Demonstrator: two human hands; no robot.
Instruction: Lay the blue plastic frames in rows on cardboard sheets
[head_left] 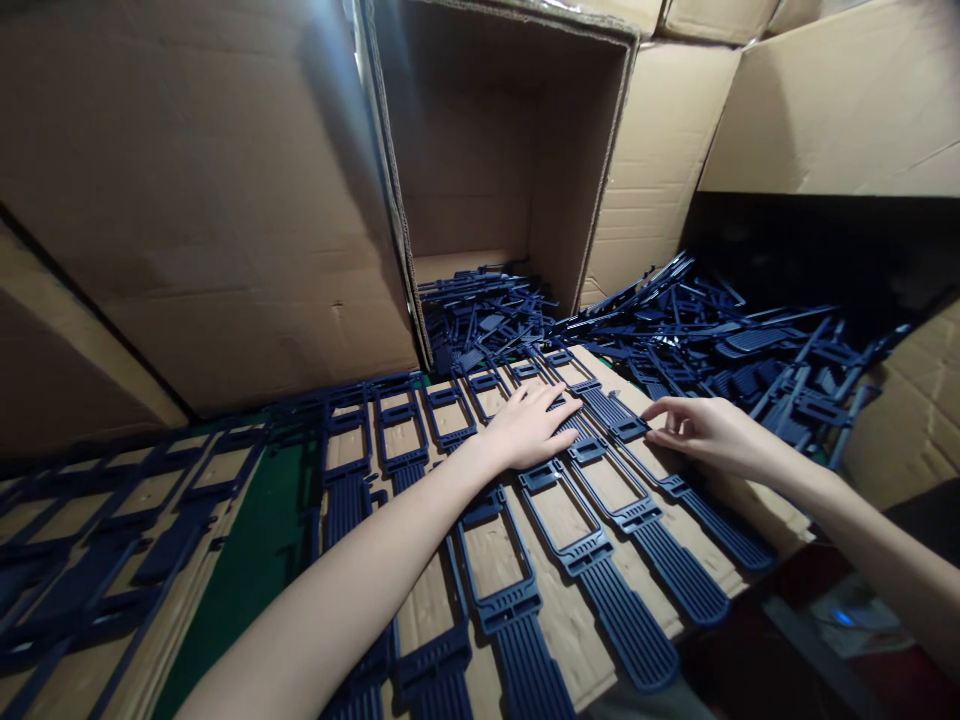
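Dark blue plastic frames with ribbed, rounded ends lie in rows on a cardboard sheet. My left hand rests palm down on the frames near the sheet's far side, its fingers spread. To its right, my right hand is bent over the sheet's right edge, with thumb and fingertips drawn together beside the end of one blue frame. Whether those fingertips grip that frame cannot be made out. A ribbed blue piece lies below my right hand.
An open cardboard box with loose blue parts stands behind the sheet. A larger heap of blue parts fills the right side. More frames lie on cardboard at the left, beside a green surface.
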